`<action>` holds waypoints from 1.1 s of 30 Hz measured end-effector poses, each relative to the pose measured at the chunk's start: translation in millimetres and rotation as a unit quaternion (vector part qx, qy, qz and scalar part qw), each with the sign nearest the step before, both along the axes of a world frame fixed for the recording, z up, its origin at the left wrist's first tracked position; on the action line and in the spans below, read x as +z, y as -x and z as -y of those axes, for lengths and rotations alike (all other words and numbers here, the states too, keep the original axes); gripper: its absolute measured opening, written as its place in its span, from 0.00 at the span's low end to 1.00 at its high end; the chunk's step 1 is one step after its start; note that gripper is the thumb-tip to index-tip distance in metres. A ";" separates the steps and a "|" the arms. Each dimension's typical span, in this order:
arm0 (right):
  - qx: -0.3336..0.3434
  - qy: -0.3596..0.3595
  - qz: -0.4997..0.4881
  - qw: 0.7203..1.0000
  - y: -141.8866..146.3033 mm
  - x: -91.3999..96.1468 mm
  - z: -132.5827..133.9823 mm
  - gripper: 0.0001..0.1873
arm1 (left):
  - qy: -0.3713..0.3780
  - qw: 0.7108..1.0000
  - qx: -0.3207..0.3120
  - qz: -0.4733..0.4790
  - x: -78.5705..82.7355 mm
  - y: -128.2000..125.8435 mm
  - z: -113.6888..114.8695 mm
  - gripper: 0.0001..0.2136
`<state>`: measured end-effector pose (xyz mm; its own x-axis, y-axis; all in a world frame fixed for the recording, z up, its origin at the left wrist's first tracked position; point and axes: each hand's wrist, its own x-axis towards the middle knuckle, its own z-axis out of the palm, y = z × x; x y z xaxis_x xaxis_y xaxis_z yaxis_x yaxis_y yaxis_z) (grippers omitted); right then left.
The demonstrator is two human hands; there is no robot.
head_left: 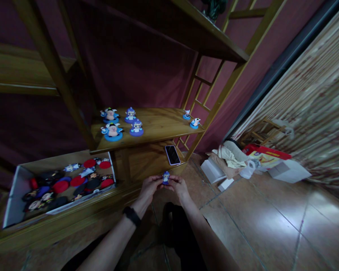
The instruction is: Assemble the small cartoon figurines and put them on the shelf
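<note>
Between my two hands, in front of the lower ledge, is a small purple-haired figurine on a purple base, held upright. My left hand pinches it from the left side and my right hand from the right. Above, on the wooden shelf, two larger purple-haired figurines stand one behind the other. To their left are two pig figurines in blue, also front and back. At the shelf's right end are a small pig figurine and a small white-and-dark figurine.
A white-rimmed box of jumbled figurines with red, black and blue bases sits at lower left. A phone lies on the lower ledge. Wooden posts frame the shelf. Opened cartons and plastic bags lie on the tiled floor at right, beside a striped curtain.
</note>
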<state>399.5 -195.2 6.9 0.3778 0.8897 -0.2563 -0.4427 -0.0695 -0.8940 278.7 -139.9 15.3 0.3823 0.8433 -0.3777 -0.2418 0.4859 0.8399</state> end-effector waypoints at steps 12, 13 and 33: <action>-0.020 0.014 -0.031 0.999 2.4 7.2 2.5 0.16 | 0.071 0.996 0.012 0.055 3.7 2.1 -2.6 0.06; -0.023 0.016 -0.032 0.999 2.5 6.8 2.2 0.16 | 0.076 0.995 0.013 0.057 2.6 1.9 -3.0 0.06; 0.025 0.016 -0.010 1.000 7.0 8.9 2.7 0.15 | 0.058 0.995 0.045 0.064 -5.4 -3.4 -0.6 0.14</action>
<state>392.5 -197.9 15.7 0.3280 0.8983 -0.2924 -0.4565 -0.1203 -0.8815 282.1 -139.2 9.9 0.3586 0.8302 -0.4268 -0.3900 0.5486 0.7395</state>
